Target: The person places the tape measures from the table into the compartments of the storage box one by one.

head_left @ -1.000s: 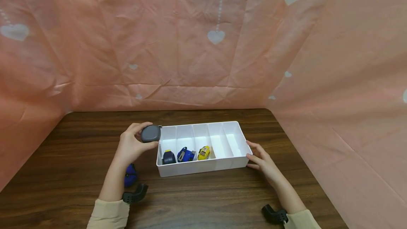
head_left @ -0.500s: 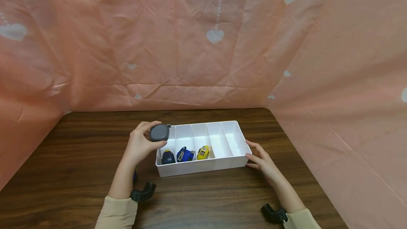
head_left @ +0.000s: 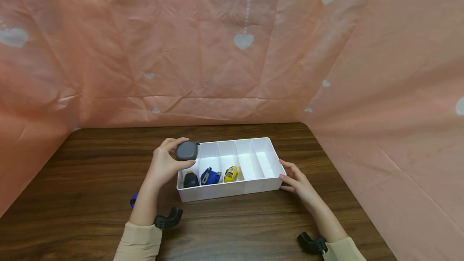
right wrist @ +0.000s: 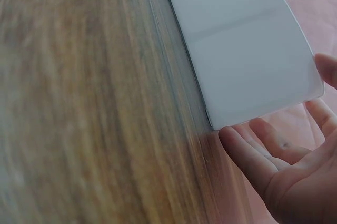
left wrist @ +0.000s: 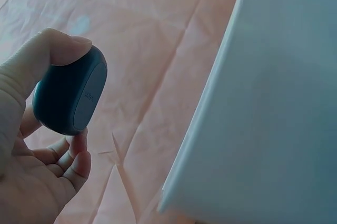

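My left hand [head_left: 164, 164] pinches a dark grey tape measure [head_left: 186, 150] by its edges, over the left end of a white divided box [head_left: 232, 189]. In the left wrist view the tape measure [left wrist: 66, 95] sits between thumb and fingers, beside the box wall [left wrist: 253, 118]. My right hand [head_left: 299, 184] rests against the box's right end, fingertips on the end wall and one digit at the rim corner. Inside stand a dark navy tape measure [head_left: 191, 179] in the leftmost compartment, a blue one [head_left: 210, 176] beside it and a yellow one [head_left: 230, 174] in the third.
Another blue object [head_left: 133, 199] lies on the wooden table [head_left: 90, 172], mostly hidden behind my left forearm. Pink cloth with white hearts [head_left: 181, 51] hangs behind and on both sides of the table. Black wrist cameras [head_left: 169, 218] sit on both arms.
My left hand has carried the grey tape measure rightward, from the box's left edge to over the leftmost compartment. The right hand and the box stay nearly where they were.
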`<state>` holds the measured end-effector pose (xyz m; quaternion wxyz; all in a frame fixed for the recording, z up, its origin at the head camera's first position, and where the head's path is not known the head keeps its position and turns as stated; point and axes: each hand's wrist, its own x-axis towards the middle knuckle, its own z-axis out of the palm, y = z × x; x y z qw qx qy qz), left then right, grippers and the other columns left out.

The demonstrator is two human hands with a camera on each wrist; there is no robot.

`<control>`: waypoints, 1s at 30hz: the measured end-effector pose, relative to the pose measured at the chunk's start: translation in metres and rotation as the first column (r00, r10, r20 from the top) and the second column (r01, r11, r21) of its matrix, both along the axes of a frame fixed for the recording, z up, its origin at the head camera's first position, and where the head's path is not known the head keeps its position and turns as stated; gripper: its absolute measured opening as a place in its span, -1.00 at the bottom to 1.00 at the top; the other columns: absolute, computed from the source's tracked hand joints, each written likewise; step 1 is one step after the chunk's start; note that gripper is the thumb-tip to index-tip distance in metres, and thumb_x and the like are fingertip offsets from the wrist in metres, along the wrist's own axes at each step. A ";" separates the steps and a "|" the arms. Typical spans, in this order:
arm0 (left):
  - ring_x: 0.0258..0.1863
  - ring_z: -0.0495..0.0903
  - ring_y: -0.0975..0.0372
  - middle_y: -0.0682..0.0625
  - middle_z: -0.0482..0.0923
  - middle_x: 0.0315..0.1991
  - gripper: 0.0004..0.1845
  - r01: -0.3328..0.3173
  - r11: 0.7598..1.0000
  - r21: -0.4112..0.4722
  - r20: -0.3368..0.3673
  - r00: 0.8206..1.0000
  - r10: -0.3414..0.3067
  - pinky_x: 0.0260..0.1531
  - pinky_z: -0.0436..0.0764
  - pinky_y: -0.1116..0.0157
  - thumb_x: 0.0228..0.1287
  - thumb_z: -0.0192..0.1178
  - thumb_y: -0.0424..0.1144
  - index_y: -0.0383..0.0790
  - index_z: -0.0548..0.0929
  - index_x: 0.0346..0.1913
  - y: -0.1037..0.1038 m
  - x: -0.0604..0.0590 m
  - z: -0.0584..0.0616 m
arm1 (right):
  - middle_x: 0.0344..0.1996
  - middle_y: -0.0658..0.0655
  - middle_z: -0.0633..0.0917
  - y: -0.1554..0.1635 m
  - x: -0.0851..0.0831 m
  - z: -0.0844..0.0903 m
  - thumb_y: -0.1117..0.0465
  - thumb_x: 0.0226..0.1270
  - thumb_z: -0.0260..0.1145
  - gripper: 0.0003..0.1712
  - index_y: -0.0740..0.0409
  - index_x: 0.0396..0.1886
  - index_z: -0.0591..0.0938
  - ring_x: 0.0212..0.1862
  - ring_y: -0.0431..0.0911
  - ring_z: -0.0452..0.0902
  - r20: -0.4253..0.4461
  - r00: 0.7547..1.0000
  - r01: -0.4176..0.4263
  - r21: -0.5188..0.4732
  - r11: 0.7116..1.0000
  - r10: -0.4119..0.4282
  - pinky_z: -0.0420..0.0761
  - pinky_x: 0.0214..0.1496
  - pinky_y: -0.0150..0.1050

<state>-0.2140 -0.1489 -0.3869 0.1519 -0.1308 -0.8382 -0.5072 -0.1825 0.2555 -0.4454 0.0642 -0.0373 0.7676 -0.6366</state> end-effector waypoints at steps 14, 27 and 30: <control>-0.21 0.48 0.06 -0.05 0.50 -0.07 -0.33 0.052 0.998 0.028 0.008 0.999 -0.052 -0.28 0.49 0.15 -0.24 0.59 -0.33 -0.14 0.63 0.10 0.023 0.000 0.000 | 0.21 0.42 0.34 0.002 0.001 0.000 0.22 0.43 0.17 -0.35 0.18 0.44 0.20 0.13 0.14 0.40 -0.012 1.000 -0.011 -0.002 1.000 0.011 0.55 0.02 -0.01; -0.22 0.47 0.10 -0.01 0.50 -0.09 -0.34 0.095 0.994 0.046 -0.009 0.995 -0.095 -0.25 0.48 0.13 -0.25 0.59 -0.29 -0.12 0.65 0.08 0.049 0.000 -0.003 | 0.22 0.42 0.33 0.002 0.002 0.001 0.21 0.43 0.16 -0.35 0.18 0.45 0.19 0.14 0.14 0.40 -0.013 1.000 -0.016 0.000 1.000 0.016 0.55 0.01 -0.03; -0.21 0.45 0.10 0.00 0.50 -0.10 -0.34 0.105 0.993 0.053 -0.002 0.994 -0.105 -0.27 0.47 0.13 -0.24 0.58 -0.29 -0.11 0.64 0.09 0.054 0.000 -0.002 | 0.23 0.42 0.32 0.002 0.002 0.001 0.21 0.44 0.15 -0.35 0.18 0.45 0.18 0.15 0.15 0.38 -0.014 1.000 -0.019 -0.002 1.000 0.019 0.55 0.02 -0.03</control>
